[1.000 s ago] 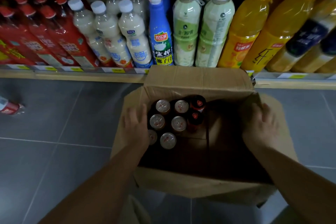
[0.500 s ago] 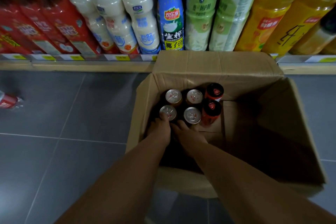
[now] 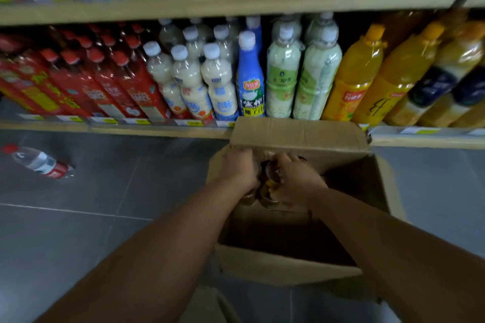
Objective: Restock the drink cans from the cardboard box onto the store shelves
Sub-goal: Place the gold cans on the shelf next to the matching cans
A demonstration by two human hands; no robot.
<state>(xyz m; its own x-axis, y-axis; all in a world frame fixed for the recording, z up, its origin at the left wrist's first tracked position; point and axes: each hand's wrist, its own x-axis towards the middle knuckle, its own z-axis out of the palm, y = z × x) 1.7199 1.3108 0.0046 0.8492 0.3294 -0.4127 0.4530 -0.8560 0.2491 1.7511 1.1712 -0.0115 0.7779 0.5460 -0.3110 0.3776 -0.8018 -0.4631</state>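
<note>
While upright, box flap (image 3: 299, 135) before shelf bottles (image 3: 250, 81).

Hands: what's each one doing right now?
Left hand: closed, gripping cans in the box.
Right hand: closed, gripping cans too.

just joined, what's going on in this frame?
A person has both hands in the open cardboard box, which stands on the floor against the bottom shelf. The left hand and right hand grip drink cans side by side near the box's far wall. The shelf behind holds only bottles.
</note>
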